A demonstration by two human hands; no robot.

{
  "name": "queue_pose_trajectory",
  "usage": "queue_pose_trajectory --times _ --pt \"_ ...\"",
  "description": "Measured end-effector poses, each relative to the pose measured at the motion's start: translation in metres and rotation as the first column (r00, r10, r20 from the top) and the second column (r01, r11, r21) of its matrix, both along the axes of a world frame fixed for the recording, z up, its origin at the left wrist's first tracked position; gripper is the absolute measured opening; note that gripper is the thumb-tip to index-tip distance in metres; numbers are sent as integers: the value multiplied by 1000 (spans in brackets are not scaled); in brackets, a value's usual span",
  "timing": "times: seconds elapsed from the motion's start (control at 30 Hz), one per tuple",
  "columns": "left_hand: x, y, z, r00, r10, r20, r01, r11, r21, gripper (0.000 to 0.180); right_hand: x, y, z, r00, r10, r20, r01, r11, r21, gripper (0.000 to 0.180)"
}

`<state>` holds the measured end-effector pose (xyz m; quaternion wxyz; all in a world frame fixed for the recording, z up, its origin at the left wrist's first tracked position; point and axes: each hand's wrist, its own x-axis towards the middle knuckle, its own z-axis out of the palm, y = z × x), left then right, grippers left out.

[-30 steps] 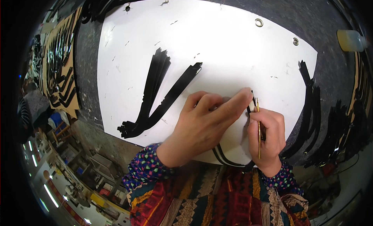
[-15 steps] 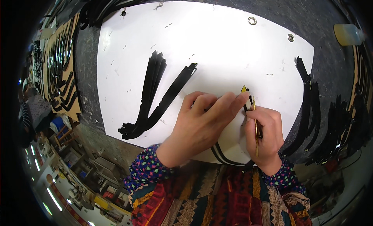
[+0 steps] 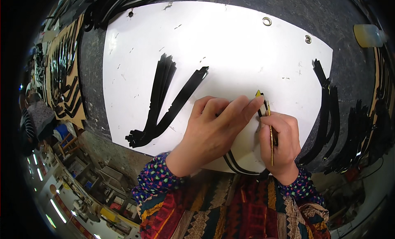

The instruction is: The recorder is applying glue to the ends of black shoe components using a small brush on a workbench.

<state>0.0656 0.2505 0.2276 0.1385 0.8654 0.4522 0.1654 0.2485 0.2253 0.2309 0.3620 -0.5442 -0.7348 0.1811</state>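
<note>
At centre frame, the left hand (image 3: 214,134) presses flat, fingers (image 3: 242,111) extended, on a black strip (image 3: 235,163) lying on a white sheet (image 3: 230,50) spread over the dark tabletop (image 3: 349,62). Just right of it, the right hand (image 3: 282,146) has its fingers clenched around a thin yellow-handled tool (image 3: 271,136) (tip at the strip's end). More black strips (image 3: 164,101) lie at left centre, others (image 3: 329,115) at the right edge.
</note>
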Motion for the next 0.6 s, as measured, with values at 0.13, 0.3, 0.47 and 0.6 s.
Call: queue_pose_trajectory --times 0.13,0.3,0.47,0.6 --pt "-1 1 0 1000 -2 5 3 1000 -8 57 0 0 -1 1000 -3 11 3 1000 3 23" --pt "-2 1 -1 1000 -16 15 16 1000 -18 54 -1 -2 2 1000 -5 12 5 1000 -14 22" --pt "-2 0 1 999 -6 43 8 998 -66 53 -1 -3 5 1000 -1 12 2 998 -70 22" --pt "-2 0 -1 997 1 78 5 997 -77 52 -1 -4 6 999 0 34 3 997 -82 24"
